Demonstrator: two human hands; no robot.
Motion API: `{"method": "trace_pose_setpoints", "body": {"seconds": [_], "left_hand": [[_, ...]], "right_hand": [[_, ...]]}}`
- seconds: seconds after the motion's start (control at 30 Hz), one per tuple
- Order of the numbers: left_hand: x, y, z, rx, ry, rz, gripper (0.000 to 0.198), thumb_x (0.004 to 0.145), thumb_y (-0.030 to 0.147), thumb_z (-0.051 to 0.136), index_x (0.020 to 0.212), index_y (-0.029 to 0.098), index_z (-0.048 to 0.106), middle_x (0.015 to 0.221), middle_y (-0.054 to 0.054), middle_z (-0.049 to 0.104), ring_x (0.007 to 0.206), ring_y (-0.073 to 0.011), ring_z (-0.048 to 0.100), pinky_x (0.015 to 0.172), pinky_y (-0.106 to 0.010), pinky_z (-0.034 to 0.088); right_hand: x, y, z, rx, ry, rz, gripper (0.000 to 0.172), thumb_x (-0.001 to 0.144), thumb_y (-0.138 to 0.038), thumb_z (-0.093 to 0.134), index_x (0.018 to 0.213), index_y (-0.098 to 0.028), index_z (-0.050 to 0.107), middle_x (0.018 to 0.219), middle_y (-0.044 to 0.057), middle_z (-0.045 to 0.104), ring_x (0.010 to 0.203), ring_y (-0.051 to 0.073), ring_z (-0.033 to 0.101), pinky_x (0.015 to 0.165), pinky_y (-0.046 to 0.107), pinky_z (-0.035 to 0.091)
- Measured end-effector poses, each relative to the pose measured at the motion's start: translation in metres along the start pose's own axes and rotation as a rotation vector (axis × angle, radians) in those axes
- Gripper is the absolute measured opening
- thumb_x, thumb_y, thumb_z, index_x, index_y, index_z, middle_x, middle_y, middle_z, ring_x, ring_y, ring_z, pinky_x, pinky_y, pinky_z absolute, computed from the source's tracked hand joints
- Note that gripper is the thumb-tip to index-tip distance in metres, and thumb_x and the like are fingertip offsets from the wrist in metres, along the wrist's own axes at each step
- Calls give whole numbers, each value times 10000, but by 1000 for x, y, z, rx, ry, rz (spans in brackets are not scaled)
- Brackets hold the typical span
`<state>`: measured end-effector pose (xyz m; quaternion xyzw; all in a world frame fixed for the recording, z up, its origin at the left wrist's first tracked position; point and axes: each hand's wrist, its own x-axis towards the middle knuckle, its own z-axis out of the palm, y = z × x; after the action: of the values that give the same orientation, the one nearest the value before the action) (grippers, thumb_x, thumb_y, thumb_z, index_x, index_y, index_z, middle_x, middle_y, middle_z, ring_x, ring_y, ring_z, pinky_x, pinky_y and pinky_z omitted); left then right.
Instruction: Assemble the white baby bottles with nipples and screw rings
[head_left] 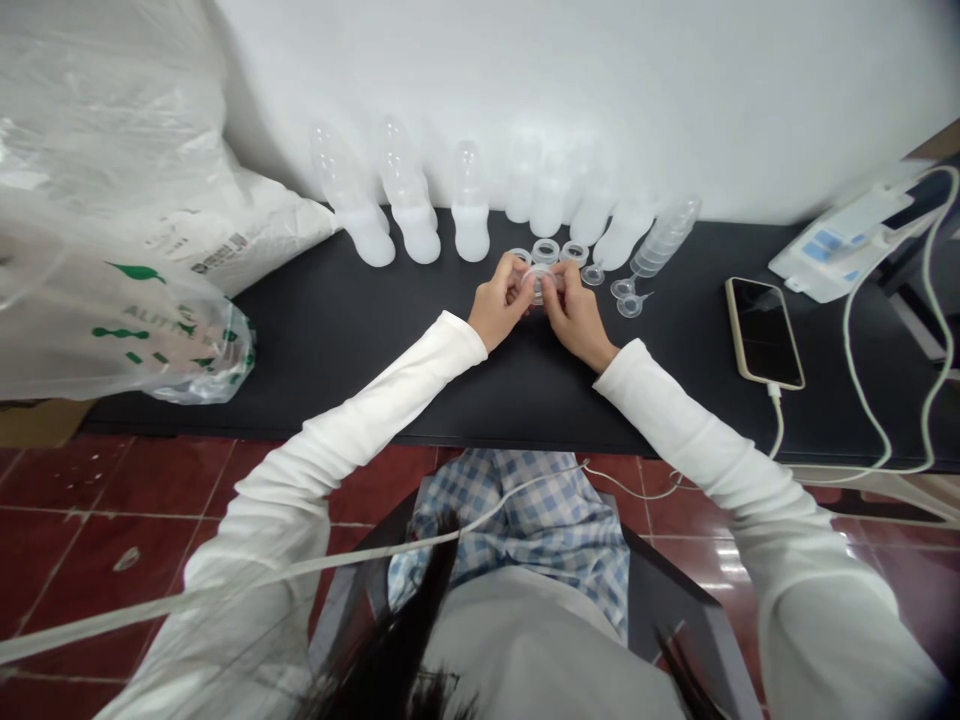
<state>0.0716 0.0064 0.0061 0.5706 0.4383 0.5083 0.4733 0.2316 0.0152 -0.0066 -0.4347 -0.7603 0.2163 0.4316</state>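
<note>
My left hand (497, 303) and my right hand (579, 313) meet over the table, fingers closed on a clear round bottle ring (538, 282) between them. Fingers hide part of it. Just beyond them lie more rings, among them one ring (545, 249) and another ring (575, 252). To the right are clear bottle nipples, one nipple (632, 304) nearest the front. A stack of clear caps (664, 240) leans beside several frosted bottles (626, 232). At the back left, a capped bottle (471, 225) stands apart from other white bottles with clear domed caps (397, 165).
The black table (360, 330) runs along a white wall. A large plastic bag (150, 320) covers its left end. On the right lies a phone (765, 333) with a charging cable (778, 430), near a white-and-blue box (832, 245). A pale strap or cable crosses over my lap.
</note>
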Motion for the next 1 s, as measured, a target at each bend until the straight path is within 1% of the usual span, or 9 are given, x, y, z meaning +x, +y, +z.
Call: {"method": "trace_pose_setpoints", "body": {"seconds": [0.1,0.17,0.33,0.4,0.5,0.63,0.77,0.87,1.0], "left_hand": [[1,0,-1,-45,-14,-36,368,839,542,753,938,251,551,744,28,661,870,-189,731,820,-317,572],[3,-3,-1,-69,-23,-53,376,830,551,757,953,250,569,769,22,675,880,-191,733,811,-318,582],[7,-9,-3,-62,-42,-54,378,813,553,768,947,245,593,729,20,670,792,-178,721,763,-324,601],[8,-11,-3,-63,-45,-58,360,819,532,770,951,246,596,726,16,672,797,-180,721,767,-326,601],[7,-11,-3,-88,-52,-83,326,823,466,779,989,250,599,779,6,699,840,-186,726,798,-329,599],[7,-12,-3,-100,-62,-114,320,810,376,790,1023,249,586,821,4,716,837,-179,723,813,-325,592],[7,-12,-3,-93,-48,-119,298,818,328,781,1025,251,580,811,9,708,879,-194,733,822,-322,589],[8,-10,-3,-82,-44,-99,287,825,298,770,1035,252,580,802,12,705,872,-191,736,849,-337,595],[7,-8,-4,-107,-92,-72,326,830,349,764,1077,256,573,800,16,698,848,-182,737,860,-356,602]], "right_hand": [[1,0,2,17,3,3,489,995,-712,319,1072,-274,522,710,-3,622,604,195,624,670,377,553],[1,1,3,33,19,-7,477,990,-713,339,1052,-277,523,690,-9,623,587,187,620,645,367,553],[2,3,5,91,47,0,453,957,-728,422,944,-282,501,610,-43,590,513,156,580,553,336,532],[2,4,7,144,36,21,460,938,-741,451,912,-283,488,605,-44,594,502,153,579,523,331,519],[2,7,8,197,34,42,484,911,-767,472,891,-284,492,591,-51,587,494,152,576,499,329,514],[2,6,7,166,27,22,479,904,-758,502,883,-279,514,599,-55,581,503,142,555,531,338,540],[3,4,6,171,25,14,467,907,-744,513,881,-278,511,593,-62,555,495,131,538,509,319,523],[3,6,7,191,10,21,446,917,-723,523,913,-278,499,629,-49,591,529,140,581,528,325,539],[3,13,6,207,-14,41,452,953,-720,447,1038,-278,488,754,-15,663,640,162,652,627,364,589]]}}
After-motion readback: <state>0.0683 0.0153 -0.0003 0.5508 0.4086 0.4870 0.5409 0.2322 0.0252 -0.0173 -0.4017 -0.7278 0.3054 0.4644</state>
